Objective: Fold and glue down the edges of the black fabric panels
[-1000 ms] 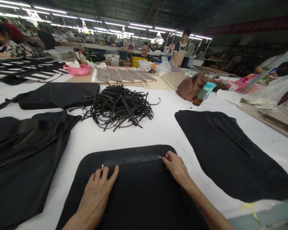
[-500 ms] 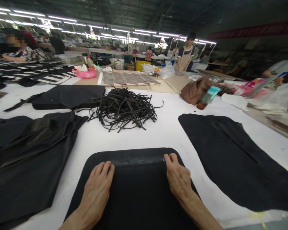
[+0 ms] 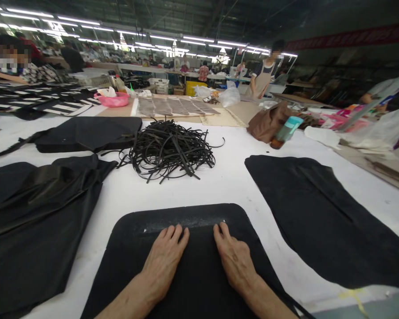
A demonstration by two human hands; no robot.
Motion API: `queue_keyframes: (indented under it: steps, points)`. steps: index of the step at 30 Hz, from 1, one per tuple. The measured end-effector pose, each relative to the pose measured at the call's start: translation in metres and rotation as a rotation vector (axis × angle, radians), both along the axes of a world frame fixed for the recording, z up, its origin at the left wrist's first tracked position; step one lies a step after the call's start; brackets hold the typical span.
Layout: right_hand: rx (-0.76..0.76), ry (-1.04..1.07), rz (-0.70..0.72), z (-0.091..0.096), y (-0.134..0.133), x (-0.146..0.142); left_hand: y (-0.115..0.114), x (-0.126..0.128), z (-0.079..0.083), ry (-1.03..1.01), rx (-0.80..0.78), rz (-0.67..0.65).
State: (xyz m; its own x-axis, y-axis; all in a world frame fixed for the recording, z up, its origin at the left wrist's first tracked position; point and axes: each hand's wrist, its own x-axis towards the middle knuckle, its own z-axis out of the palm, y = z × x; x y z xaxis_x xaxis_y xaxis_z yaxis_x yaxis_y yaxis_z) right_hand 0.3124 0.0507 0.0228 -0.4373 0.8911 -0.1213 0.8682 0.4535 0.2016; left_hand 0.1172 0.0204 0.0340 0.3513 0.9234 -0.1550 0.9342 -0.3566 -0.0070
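A black panel with rounded corners [image 3: 199, 283] lies on the white tabletop in front of me. Along its far edge runs a shiny, greyish band [image 3: 182, 219], with a small white mark near each end. My left hand [image 3: 168, 252] rests on the panel left of centre, palm down, fingers stretched toward the band's near edge. On the right, my right hand [image 3: 234, 257] presses its fingertips to the same line, fingers extended. Neither hand grips anything visible. A thin black strip [image 3: 294, 302] shows beside my right forearm.
Beyond the panel sits a heap of black strips [image 3: 173, 148], with a stack of black pieces [image 3: 89, 133] to its left. Black sheets lie at left [image 3: 36, 230] and right [image 3: 322, 217]. A teal-capped bottle [image 3: 287, 131] leans by a brown bag [image 3: 267, 122]. Co-workers are farther back.
Both hands have slid inward along the band, closer to each other. White marks near the band's ends are now uncovered. The view has shifted slightly.
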Motion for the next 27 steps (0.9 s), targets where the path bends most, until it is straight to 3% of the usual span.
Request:
queue_keyframes:
  steps: [8,11,15,17,20,23,27]
  points:
    - [0.018,-0.053,0.019,0.005,-0.005,-0.005,0.007,0.018,0.005,0.084,0.067,0.028]
    - [0.043,-0.063,-0.030,0.003,-0.004,0.010,0.002,0.002,-0.001,0.024,0.015,0.033]
    - [0.041,-0.025,-0.194,0.004,0.001,0.033,-0.014,-0.031,-0.009,-0.115,-0.030,0.177]
    - [0.011,0.071,-0.267,0.012,0.002,0.037,-0.021,-0.040,-0.004,-0.247,0.000,0.244]
    - [-0.091,0.445,-0.219,0.032,-0.005,0.029,-0.026,-0.038,0.017,-0.579,-0.028,0.288]
    - [-0.231,0.775,-0.110,0.051,-0.017,0.009,-0.022,-0.020,0.043,-0.995,-0.337,0.361]
    - [-0.262,0.846,-0.008,0.057,-0.025,-0.014,-0.014,0.001,0.057,-1.513,-0.752,0.453]
